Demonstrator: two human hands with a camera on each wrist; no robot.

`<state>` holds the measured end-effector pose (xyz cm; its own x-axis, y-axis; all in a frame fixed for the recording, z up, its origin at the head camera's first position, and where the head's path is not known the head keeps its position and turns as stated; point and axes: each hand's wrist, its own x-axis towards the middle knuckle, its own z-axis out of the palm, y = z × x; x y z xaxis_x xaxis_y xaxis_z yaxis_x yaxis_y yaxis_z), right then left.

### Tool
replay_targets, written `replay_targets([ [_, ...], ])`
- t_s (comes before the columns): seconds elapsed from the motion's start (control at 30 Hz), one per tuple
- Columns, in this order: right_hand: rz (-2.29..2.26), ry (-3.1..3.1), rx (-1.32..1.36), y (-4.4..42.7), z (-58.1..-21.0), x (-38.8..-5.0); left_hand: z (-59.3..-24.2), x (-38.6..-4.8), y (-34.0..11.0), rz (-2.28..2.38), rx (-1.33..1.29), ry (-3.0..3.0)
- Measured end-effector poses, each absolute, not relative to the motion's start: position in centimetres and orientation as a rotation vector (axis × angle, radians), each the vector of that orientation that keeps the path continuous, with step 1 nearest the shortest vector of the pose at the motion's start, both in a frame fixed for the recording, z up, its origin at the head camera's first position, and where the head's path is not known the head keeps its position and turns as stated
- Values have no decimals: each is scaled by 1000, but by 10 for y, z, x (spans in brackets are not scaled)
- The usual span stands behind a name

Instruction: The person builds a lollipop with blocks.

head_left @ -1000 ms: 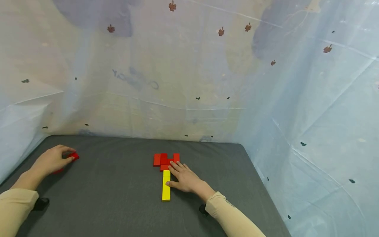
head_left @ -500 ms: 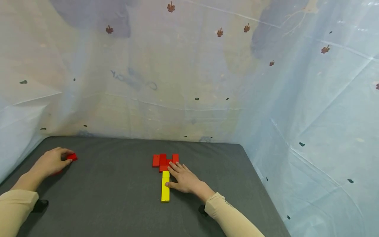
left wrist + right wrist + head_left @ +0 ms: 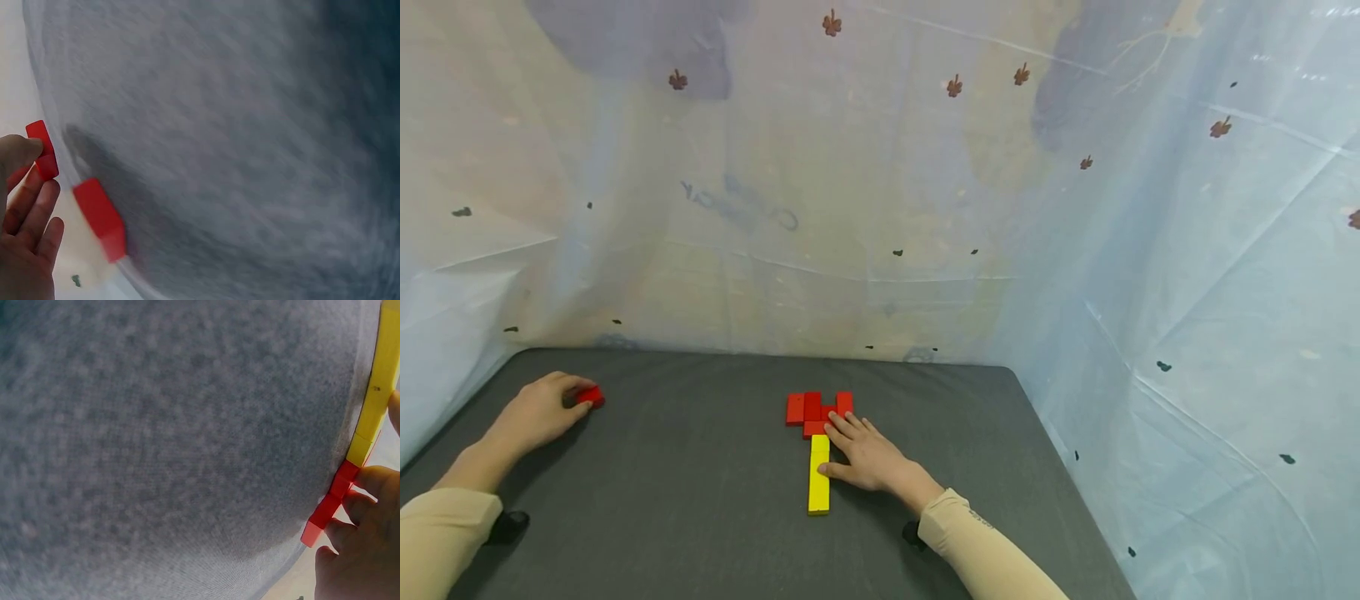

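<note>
My left hand (image 3: 538,414) pinches a red block (image 3: 593,396) between thumb and fingers at the table's left side. In the left wrist view, this held red block (image 3: 41,147) appears raised off the cloth, and a second red block (image 3: 100,215) lies on the table; the head view hides that second one. My right hand (image 3: 871,457) lies with spread, fairly straight fingers over an arrangement of several red blocks (image 3: 812,406), its thumb on the long yellow block (image 3: 818,492). The yellow piece runs from the red blocks toward me, with a short yellow section at its far end.
Dark grey cloth covers the table (image 3: 700,483). A pale plastic curtain (image 3: 850,183) with leaf prints hangs behind it and along the right side. Black wrist straps (image 3: 508,527) sit below both sleeves.
My left hand has shifted slightly right with the red block in its fingers. Red that showed under that hand is now out of sight in the head view. My right hand stays put.
</note>
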<state>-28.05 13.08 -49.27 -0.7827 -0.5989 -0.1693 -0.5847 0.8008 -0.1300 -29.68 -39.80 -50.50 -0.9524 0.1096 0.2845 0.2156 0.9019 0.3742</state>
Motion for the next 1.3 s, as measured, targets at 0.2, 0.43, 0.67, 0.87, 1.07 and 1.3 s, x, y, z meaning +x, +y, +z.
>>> replay_targets([
  [0.2, -105, 2783, -933, 132, -493, -281, -498, -300, -378, -633, -292, -2756],
  [0.43, -105, 2786, -936, 132, -493, -281, -488, -302, -349, -659, -367, -2683],
  [0.67, -118, 2782, -937, 132, -496, -282, -479, -296, -320, -720, -438, -2610],
  [0.87, -128, 2782, -936, 132, -494, -281, -475, -292, -296, -750, -490, -2556],
  [1.07, -130, 2785, -935, 132, -494, -282, -473, -293, -269, -781, -534, -2502],
  [1.3, -142, 2781, -930, 131, -495, -282, -472, -295, -239, -859, -542, -2473],
])
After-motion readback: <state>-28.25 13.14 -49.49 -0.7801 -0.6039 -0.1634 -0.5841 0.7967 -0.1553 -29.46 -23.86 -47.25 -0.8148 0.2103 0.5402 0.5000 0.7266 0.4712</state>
